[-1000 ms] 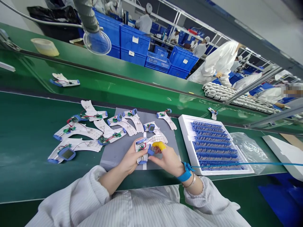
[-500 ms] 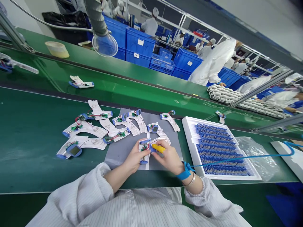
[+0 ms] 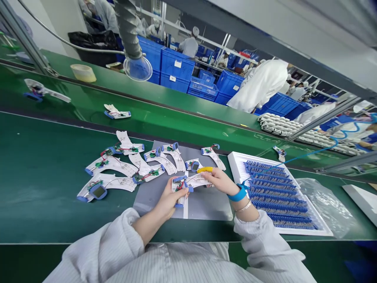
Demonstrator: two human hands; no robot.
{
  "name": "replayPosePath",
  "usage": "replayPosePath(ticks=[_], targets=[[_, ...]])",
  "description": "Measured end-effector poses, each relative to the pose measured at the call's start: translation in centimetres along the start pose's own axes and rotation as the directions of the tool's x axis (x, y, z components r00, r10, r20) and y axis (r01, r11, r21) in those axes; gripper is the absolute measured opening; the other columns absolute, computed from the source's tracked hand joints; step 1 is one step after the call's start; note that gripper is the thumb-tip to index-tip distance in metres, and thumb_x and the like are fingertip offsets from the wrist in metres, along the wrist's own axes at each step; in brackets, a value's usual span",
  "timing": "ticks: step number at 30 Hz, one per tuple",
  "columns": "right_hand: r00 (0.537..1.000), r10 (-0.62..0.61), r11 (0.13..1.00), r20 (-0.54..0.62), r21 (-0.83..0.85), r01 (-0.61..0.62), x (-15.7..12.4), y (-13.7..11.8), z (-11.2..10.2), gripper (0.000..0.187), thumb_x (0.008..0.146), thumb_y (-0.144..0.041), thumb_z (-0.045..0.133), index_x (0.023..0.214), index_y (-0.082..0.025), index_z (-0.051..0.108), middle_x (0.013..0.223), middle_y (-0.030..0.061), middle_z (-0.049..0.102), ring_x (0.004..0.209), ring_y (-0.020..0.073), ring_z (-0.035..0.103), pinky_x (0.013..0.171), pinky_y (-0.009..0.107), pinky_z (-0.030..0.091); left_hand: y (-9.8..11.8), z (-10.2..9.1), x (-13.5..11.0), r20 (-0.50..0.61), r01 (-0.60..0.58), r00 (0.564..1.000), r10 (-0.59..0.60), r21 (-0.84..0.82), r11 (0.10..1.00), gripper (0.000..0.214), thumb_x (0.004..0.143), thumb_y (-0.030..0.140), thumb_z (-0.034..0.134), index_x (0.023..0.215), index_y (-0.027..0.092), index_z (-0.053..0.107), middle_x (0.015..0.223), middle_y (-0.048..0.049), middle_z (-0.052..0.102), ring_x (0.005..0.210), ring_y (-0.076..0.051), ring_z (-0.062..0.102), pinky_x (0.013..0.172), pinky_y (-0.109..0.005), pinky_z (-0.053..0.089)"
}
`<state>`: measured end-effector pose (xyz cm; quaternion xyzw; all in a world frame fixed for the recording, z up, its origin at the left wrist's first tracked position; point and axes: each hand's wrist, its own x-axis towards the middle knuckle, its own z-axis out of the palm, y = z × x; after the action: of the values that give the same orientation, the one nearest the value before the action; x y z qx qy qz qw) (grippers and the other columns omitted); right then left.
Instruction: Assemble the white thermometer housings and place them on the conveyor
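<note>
Nearby, white tray (image 3: 235,167) of blue parts (image 3: 273,192)

Your right hand (image 3: 219,181) wears a matt yellow rubber finger cot (image 3: 204,169) and touches a smooth white plastic housing (image 3: 196,180). Beneath it lies a matt grey sheet (image 3: 209,208) on a glossy green conveyor belt (image 3: 44,196).

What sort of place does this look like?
Probably an electronics assembly line: circuit boards wired into white housings, a long green bench, blue crates, and workers in white suits.
</note>
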<state>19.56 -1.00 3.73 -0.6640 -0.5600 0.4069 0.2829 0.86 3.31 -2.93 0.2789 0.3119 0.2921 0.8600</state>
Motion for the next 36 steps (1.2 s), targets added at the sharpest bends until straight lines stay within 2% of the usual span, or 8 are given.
replayPosePath(ticks=[8, 13, 16, 22, 26, 29, 33, 36], targets=[[0.889, 0.07, 0.983, -0.453, -0.121, -0.139, 6.3, 3.0, -3.3, 0.041, 0.09, -0.039, 0.025, 0.107, -0.013, 0.053, 0.089, 0.009, 0.063, 0.077, 0.0155, 0.063, 0.065, 0.026, 0.051, 0.6, -0.4, 0.3, 0.026, 0.132, 0.991, -0.131, -0.06, 0.989, 0.046, 0.07, 0.029, 0.067, 0.108, 0.024, 0.04, 0.095, -0.0045, 0.061, 0.076, -0.011, 0.06, 0.074, -0.026, 0.044], [0.772, 0.092, 0.894, -0.629, -0.289, -0.342, 4.9, 5.6, -4.6, 0.044, 0.081, -0.03, 0.048, 0.119, -0.009, 0.043, 0.118, 0.0191, 0.051, 0.11, 0.0261, 0.049, 0.088, 0.036, 0.041, 0.5, -0.6, 0.4, 0.032, 0.189, 0.981, -0.189, 0.005, 0.982, 0.029, 0.071, 0.025, 0.064, 0.095, 0.019, 0.048, 0.084, -0.0034, 0.063, 0.066, -0.009, 0.058, 0.061, -0.021, 0.04], [0.748, 0.171, 0.81, -0.642, -0.341, -0.478, 3.7, 7.0, -4.4, 0.042, 0.074, -0.022, 0.056, 0.113, -0.006, 0.048, 0.113, 0.0235, 0.053, 0.107, 0.0317, 0.051, 0.086, 0.04, 0.04, 0.3, -0.6, 0.4, 0.04, 0.221, 0.974, -0.221, 0.001, 0.975, 0.024, 0.07, 0.023, 0.064, 0.089, 0.018, 0.05, 0.08, -0.0038, 0.064, 0.063, -0.01, 0.058, 0.059, -0.021, 0.039], [0.786, 0.199, 0.767, -0.586, -0.406, -0.497, 1.2, 5.8, -3.3, 0.039, 0.081, -0.024, 0.049, 0.116, -0.007, 0.048, 0.106, 0.0192, 0.059, 0.102, 0.0292, 0.055, 0.084, 0.039, 0.042, 0.6, -0.4, 0.5, 0.083, 0.27, 0.961, -0.263, -0.08, 0.96, 0.025, 0.077, 0.038, 0.055, 0.088, 0.016, 0.052, 0.08, -0.005, 0.063, 0.066, -0.012, 0.061, 0.058, -0.021, 0.042], [0.977, -0.085, 0.907, -0.195, -0.421, -0.005, -1.4, 2.3, -0.9, 0.044, 0.084, -0.029, 0.05, 0.125, -0.017, 0.042, 0.121, 0.0092, 0.054, 0.111, 0.0203, 0.05, 0.093, 0.032, 0.04, 1.2, -0.2, 0.0, 0.26, 0.402, 0.902, -0.344, -0.22, 0.889, 0.055, 0.074, 0.062, 0.045, 0.102, 0.015, 0.052, 0.099, -0.0121, 0.063, 0.082, -0.021, 0.063, 0.062, -0.025, 0.045], [0.955, -0.274, 0.882, 0.109, -0.368, 0.295, -2.6, -0.4, 0.9, 0.037, 0.083, -0.029, 0.052, 0.119, -0.02, 0.05, 0.124, 0.0085, 0.051, 0.118, 0.0229, 0.043, 0.099, 0.038, 0.034, 1.2, -0.2, -0.6, 0.38, 0.435, 0.862, -0.336, -0.214, 0.875, 0.062, 0.068, 0.058, 0.057, 0.116, 0.021, 0.046, 0.103, -0.0103, 0.063, 0.085, -0.025, 0.064, 0.066, -0.028, 0.046], [0.952, -0.303, 0.883, 0.04, -0.365, 0.296, -3.2, -3.0, 2.5, 0.04, 0.084, -0.032, 0.05, 0.122, -0.02, 0.046, 0.118, 0.0105, 0.051, 0.107, 0.0217, 0.049, 0.091, 0.037, 0.04, 0.6, -0.2, -1.0, 0.343, 0.205, 0.926, -0.155, -0.115, 0.972, 0.052, 0.066, 0.037, 0.068, 0.112, 0.022, 0.05, 0.098, -0.0059, 0.064, 0.085, -0.022, 0.062, 0.074, -0.03, 0.045], [0.951, -0.267, 0.878, 0.153, -0.367, 0.306, -3.4, -4.0, 3.3, 0.044, 0.082, -0.038, 0.053, 0.122, -0.02, 0.046, 0.106, 0.0081, 0.055, 0.092, 0.0192, 0.054, 0.08, 0.031, 0.045, 0.5, -0.1, -0.9, 0.207, -0.013, 0.978, 0.025, -0.059, 0.998, 0.04, 0.07, 0.036, 0.066, 0.105, 0.022, 0.052, 0.097, -0.0029, 0.062, 0.087, -0.018, 0.058, 0.076, -0.026, 0.043]])
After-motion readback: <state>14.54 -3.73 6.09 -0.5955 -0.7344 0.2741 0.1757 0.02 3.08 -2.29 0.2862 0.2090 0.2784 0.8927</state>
